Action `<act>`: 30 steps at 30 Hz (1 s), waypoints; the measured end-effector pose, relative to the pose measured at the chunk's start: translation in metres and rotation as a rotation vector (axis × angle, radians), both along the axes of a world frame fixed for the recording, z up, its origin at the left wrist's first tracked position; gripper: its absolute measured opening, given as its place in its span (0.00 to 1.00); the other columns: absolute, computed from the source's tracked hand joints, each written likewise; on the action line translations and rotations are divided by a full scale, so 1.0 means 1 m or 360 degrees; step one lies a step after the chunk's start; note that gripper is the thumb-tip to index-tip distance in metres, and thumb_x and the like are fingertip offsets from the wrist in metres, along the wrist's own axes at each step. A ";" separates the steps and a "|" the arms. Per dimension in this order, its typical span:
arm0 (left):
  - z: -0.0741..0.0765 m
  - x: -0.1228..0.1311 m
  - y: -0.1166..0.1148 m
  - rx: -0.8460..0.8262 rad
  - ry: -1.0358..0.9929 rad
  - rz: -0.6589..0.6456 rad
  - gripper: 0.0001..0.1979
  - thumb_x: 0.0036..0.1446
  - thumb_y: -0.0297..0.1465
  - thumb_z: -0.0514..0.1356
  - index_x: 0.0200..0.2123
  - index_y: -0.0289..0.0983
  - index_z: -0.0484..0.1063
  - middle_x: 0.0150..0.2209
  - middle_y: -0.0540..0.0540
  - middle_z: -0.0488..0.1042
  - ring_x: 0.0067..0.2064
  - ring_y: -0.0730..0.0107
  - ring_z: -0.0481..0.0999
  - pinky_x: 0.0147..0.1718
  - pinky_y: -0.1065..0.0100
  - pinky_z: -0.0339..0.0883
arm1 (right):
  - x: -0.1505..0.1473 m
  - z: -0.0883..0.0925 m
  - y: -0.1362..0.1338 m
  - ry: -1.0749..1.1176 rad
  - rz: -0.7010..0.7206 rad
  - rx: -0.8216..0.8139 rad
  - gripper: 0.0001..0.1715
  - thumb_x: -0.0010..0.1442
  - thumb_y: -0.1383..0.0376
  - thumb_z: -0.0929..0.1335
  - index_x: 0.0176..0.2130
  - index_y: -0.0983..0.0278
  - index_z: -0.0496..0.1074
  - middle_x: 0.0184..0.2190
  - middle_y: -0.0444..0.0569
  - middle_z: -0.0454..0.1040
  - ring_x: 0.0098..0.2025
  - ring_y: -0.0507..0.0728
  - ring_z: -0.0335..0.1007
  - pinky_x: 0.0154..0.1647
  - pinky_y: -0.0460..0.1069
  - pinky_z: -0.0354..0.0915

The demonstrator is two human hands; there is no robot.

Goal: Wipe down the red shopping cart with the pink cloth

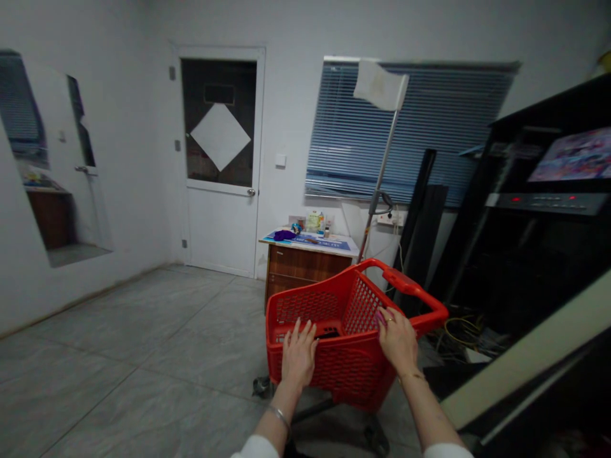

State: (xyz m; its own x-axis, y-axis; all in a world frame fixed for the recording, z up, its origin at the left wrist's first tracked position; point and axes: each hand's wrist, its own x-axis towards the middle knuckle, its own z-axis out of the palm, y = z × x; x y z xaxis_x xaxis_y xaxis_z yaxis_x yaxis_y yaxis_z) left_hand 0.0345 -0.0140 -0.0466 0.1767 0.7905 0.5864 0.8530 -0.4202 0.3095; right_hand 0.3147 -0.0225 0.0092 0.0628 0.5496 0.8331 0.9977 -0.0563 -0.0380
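Red plastic basket (344, 375) sits lower centre of the frame. Left hand (298, 353) rests flat on its near rim, grip open; right hand (397, 338) seems closed in a grip over the rim.

white walls (296, 38) all round, grey tiled floor (143, 343), white door (221, 222), blue-blinded window (429, 133), wooden cabinet (305, 264) beneath, light dim.

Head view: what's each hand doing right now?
Left hand: open, fingers spread flat on the rim of the red basket.
Right hand: fingers bent over the rim; grip cannot be told.
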 end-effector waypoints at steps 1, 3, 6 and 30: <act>0.000 0.001 0.000 0.0005 -0.0004 0.0011 0.20 0.68 0.37 0.47 0.60 0.49 0.66 0.63 0.51 0.66 0.68 0.59 0.56 0.62 0.50 0.56 | -0.009 -0.005 0.000 0.0024 -0.0012 0.0033 0.20 0.66 0.62 0.60 0.51 0.65 0.73 0.50 0.57 0.72 0.51 0.61 0.65 0.54 0.56 0.59; -0.001 0.003 0.000 0.0016 -0.0001 0.0029 0.20 0.68 0.37 0.47 0.60 0.50 0.66 0.63 0.51 0.66 0.68 0.59 0.56 0.62 0.49 0.55 | -0.040 -0.018 0.001 0.0066 0.0039 0.0068 0.20 0.66 0.63 0.59 0.51 0.65 0.72 0.51 0.57 0.72 0.52 0.60 0.64 0.55 0.56 0.58; -0.002 0.002 0.001 0.0029 0.0025 0.0038 0.20 0.68 0.37 0.47 0.60 0.50 0.66 0.63 0.50 0.66 0.68 0.59 0.56 0.62 0.50 0.55 | -0.101 -0.040 0.001 0.0116 0.0211 0.0011 0.20 0.67 0.63 0.59 0.53 0.64 0.71 0.51 0.55 0.72 0.53 0.60 0.63 0.55 0.55 0.58; -0.002 -0.003 0.002 -0.0013 0.0021 0.0040 0.20 0.68 0.38 0.47 0.60 0.48 0.66 0.63 0.50 0.66 0.68 0.59 0.57 0.62 0.49 0.55 | -0.153 -0.050 -0.003 0.0130 0.0384 -0.0091 0.22 0.66 0.66 0.59 0.56 0.62 0.69 0.54 0.56 0.71 0.55 0.61 0.62 0.57 0.58 0.58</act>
State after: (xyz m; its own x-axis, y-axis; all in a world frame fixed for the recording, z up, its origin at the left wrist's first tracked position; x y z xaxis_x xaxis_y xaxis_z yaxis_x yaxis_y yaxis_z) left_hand 0.0315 -0.0124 -0.0486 0.1647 0.7995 0.5777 0.8672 -0.3964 0.3014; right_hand 0.1619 -0.0257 -0.0404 -0.0099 0.6028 0.7978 0.9763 0.1783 -0.1226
